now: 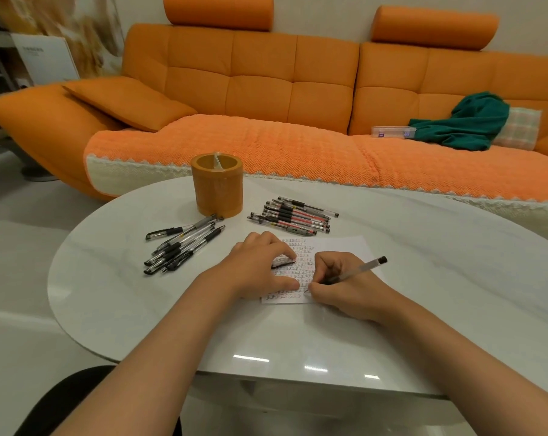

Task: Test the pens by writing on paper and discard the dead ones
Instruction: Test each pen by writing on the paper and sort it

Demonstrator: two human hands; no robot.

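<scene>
Left hand (pixel 260 267), grip curled round a cap (pixel 282 262), steadies the paper (pixel 345 247) while right hand (pixel 341 291) pinches a pen (pixel 362 267) to test it.

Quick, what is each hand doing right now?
Left hand: holds a pen cap, resting on the paper.
Right hand: grips a pen.

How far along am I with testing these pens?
Done: the paper is mostly filled with rows of test marks, so many pens look tried. In hand: your right hand writes with a pen near the bottom edge while the left hand pins it, a dark cap under its fingers. Left: the left pile and far pile of pens; which is untested I cannot tell.
</scene>
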